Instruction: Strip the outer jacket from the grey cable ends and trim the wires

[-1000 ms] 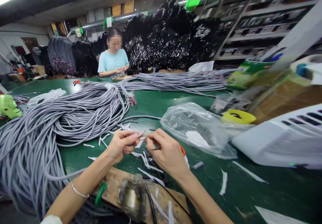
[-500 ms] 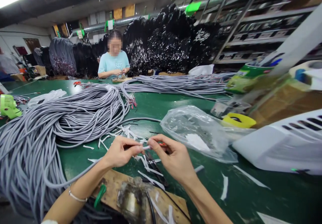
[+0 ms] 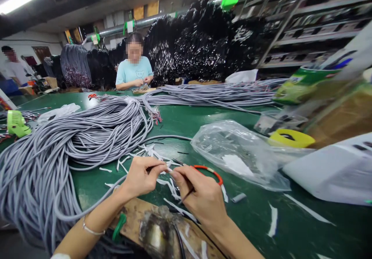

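My left hand [image 3: 147, 177] is closed in a pinch on the end of a grey cable [image 3: 95, 206], whose pale tip shows between the fingertips. The thumb and index finger of my right hand [image 3: 202, 191] meet near that tip. An orange-red handle loop of scissors [image 3: 219, 176] shows behind my right hand, and a dark blade-like part juts out below its fingers, in line with the loop; the hand appears to hold them. The palm side is hidden. White strips [image 3: 171, 187] lie scattered on the green table [image 3: 255, 224] around both hands.
A big pile of grey cables [image 3: 95, 135] covers the left side. To the right are a clear plastic bag [image 3: 232, 142], yellow tape roll [image 3: 292, 138] and white machine [image 3: 334, 170]. A wooden board [image 3: 133, 208] with a metal piece is below. A person [image 3: 136, 71] works opposite.
My right hand has shifted slightly down, and the orange-red loop shows more fully. The dark tool below the hands now juts from my right hand. The view has turned slightly left.
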### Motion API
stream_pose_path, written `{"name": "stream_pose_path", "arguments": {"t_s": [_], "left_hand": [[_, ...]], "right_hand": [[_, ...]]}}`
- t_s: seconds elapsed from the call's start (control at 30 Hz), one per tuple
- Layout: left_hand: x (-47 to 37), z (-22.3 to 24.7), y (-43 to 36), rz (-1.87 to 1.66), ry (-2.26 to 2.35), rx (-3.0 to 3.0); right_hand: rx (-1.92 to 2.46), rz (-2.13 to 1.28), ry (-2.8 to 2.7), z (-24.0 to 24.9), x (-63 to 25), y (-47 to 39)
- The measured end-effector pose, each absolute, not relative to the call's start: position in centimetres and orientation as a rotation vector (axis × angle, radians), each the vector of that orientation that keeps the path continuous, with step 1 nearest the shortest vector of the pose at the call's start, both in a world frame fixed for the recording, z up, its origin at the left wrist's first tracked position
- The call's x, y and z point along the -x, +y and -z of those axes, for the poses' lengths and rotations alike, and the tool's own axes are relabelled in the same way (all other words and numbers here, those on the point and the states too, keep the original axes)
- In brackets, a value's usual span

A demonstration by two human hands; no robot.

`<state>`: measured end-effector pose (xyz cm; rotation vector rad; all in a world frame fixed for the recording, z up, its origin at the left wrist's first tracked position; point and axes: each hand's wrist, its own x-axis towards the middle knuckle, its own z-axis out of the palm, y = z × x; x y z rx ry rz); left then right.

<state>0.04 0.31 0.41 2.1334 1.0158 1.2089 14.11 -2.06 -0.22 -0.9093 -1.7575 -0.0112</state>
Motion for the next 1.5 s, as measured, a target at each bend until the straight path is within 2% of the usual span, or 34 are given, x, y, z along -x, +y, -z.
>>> {"name": "stream_pose_path", "arguments": {"t_s": [0.1, 0.3, 0.43, 0.53, 0.7, 0.87, 0.93, 1.03, 1.2, 1.33, 1.5], "left_hand": [[0.0, -0.6, 0.0, -1.226, 0.876, -2.327], [0.2, -0.7, -0.1, -1.332, 0.704, -2.362], [0.2, -0.8, -0.1, -1.466, 0.884, -2.353], [0.2, -0.6, -0.1, -1.454, 1.004, -2.403], [0.3, -0.1, -0.1, -1.237, 1.061, -2.470], [0.1, -0.3, -0.5, -1.081, 0.870, -2.499], [-0.1, -0.6, -0.7, -1.148, 0.794, -2.401], [0.0, -0.8, -0.6, -1.268, 0.938, -2.136], [0.1, -0.8, 0.0, -1.165, 0.984, -1.718], [-0.2, -0.9, 0.3, -1.099, 0.877, -1.519], [-0.4, -1.1, 0.2, -1.032, 0.836, -1.495]], "right_hand": [[1.026, -0.216, -1.706, 0.3, -14.5, -1.4], [0.997, -1.037, -1.558, 0.5, -14.0, -1.2], [0.924, -1.249, -1.502, 0.9, -13.6, -1.6], [0.965, -1.141, -1.473, 0.7, -13.6, -1.9], [1.021, -0.890, -1.536, 0.0, -13.9, -1.9], [1.090, -0.885, -1.520, 0.6, -13.5, -1.3], [1.094, -0.948, -1.603, 1.2, -13.1, -1.0], [1.107, -0.978, -1.660, 1.6, -13.3, -0.5], [1.246, -0.606, -1.555, 0.6, -14.6, -0.6], [1.154, -0.356, -1.680, 0.1, -14.0, -1.6], [1.104, -0.301, -1.723, 0.4, -13.5, -2.1]]}}
